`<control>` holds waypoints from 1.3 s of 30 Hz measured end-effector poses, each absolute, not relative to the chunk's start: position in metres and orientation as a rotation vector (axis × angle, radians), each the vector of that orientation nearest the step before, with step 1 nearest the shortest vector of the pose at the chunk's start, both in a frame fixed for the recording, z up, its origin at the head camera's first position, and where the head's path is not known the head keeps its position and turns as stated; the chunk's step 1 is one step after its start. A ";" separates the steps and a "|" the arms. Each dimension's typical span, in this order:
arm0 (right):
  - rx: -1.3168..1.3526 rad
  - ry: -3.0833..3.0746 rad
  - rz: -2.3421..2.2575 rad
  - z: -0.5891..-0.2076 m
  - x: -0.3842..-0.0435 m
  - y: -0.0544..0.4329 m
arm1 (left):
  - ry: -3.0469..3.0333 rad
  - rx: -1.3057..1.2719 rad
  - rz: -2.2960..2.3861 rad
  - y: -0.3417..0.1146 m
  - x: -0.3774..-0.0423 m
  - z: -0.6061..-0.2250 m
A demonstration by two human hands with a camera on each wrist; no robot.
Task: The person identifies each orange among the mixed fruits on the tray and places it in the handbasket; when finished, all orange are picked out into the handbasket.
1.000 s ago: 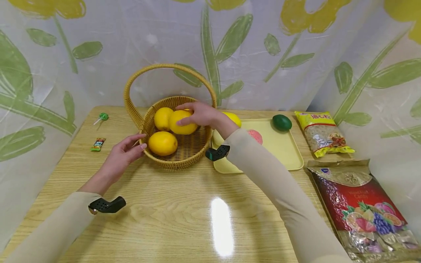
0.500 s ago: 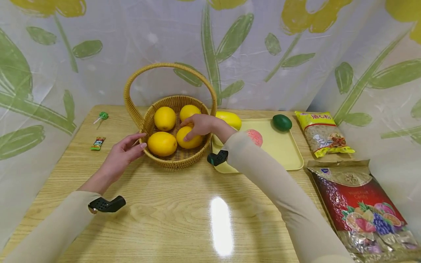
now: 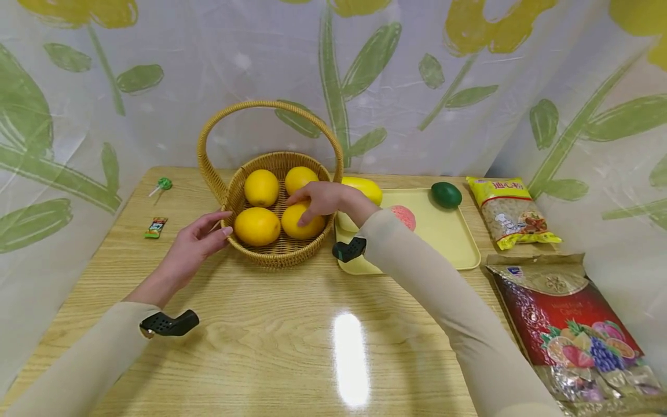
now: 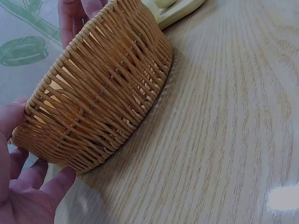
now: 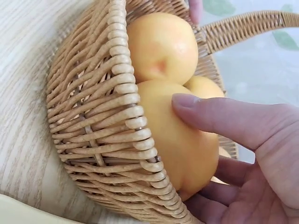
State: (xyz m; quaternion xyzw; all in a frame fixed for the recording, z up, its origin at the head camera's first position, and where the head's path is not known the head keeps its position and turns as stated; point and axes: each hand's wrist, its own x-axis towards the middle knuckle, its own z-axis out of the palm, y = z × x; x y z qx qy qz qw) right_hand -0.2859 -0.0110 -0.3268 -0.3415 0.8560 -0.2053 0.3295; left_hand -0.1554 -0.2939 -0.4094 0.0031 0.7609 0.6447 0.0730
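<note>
A round wicker basket (image 3: 278,255) with a tall arched handle (image 3: 268,104) stands at the back of the table. Several yellow lemons lie inside it. My right hand (image 3: 325,200) reaches over the right rim and holds the front-right lemon (image 3: 297,226). The right wrist view shows the thumb (image 5: 219,116) on top of this lemon (image 5: 168,130) and the other fingers below and behind it. At the basket's left side, my left hand (image 3: 195,243) grips the rim, with its fingertips (image 4: 65,177) against the woven outer wall.
Right of the basket, a pale yellow tray (image 3: 438,249) bears a dark green fruit (image 3: 446,195), a pink ball (image 3: 403,216) and a yellow fruit (image 3: 365,188). Two packets, one yellow (image 3: 513,211), one red (image 3: 573,324), lie farther right. A lollipop (image 3: 164,184) and small candy (image 3: 155,227) lie left.
My right hand has moved a lemon forward and right inside the basket, baring another lemon at the back right. My left hand has stayed at the rim.
</note>
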 end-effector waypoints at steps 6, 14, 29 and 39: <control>-0.941 2.223 -0.687 -0.322 -0.279 0.000 | 2.288 0.009 1.933 -0.294 -0.155 -0.409; -0.976 2.282 -0.891 -0.316 -0.253 0.043 | 2.293 0.008 1.938 -0.294 -0.156 -0.409; -0.617 2.207 -1.344 -0.346 -0.213 0.153 | 2.291 0.037 1.948 -0.293 -0.161 -0.411; -0.499 2.267 -1.533 -0.358 -0.202 0.213 | 2.246 0.123 2.045 -0.303 -0.153 -0.412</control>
